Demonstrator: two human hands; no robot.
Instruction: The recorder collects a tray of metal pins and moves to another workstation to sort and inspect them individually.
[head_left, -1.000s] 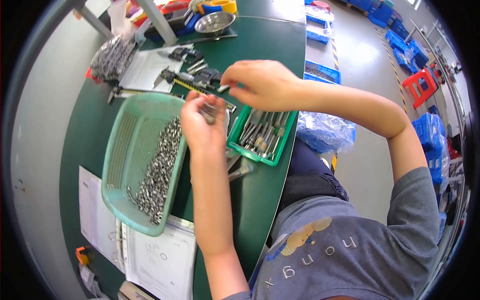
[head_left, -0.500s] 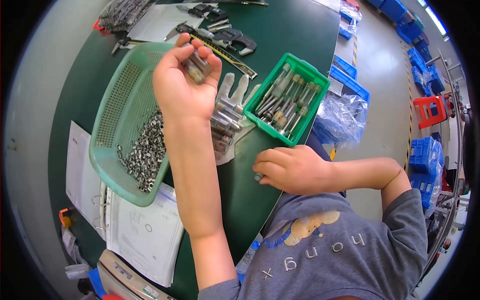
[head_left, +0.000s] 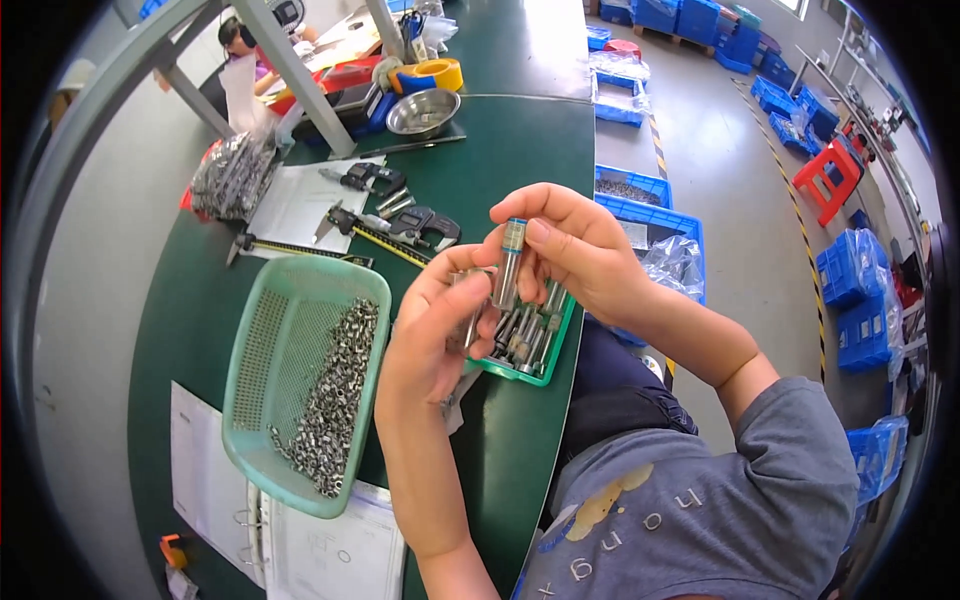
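Observation:
My right hand (head_left: 575,250) holds an upright metal pin gauge (head_left: 509,265) with a blue band near its top, pinched between thumb and fingers. My left hand (head_left: 440,330) is curled just beside it, gripping a small metal part (head_left: 470,320) against the gauge's lower end. Both hands hover over a small green tray (head_left: 535,375) filled with several similar metal gauges. To the left lies a light green mesh basket (head_left: 275,340) holding a heap of small metal sleeves (head_left: 335,400).
Calipers (head_left: 400,228) and a ruler lie on a paper sheet behind the basket. A steel bowl (head_left: 422,110), tape rolls and a bag of metal parts (head_left: 230,175) sit farther back. Papers (head_left: 330,550) lie at the near table edge. Blue crates (head_left: 650,215) stand on the floor right.
My right hand has come up from the table's near edge and now holds a gauge at my left hand. The view has shifted back toward the far end of the table.

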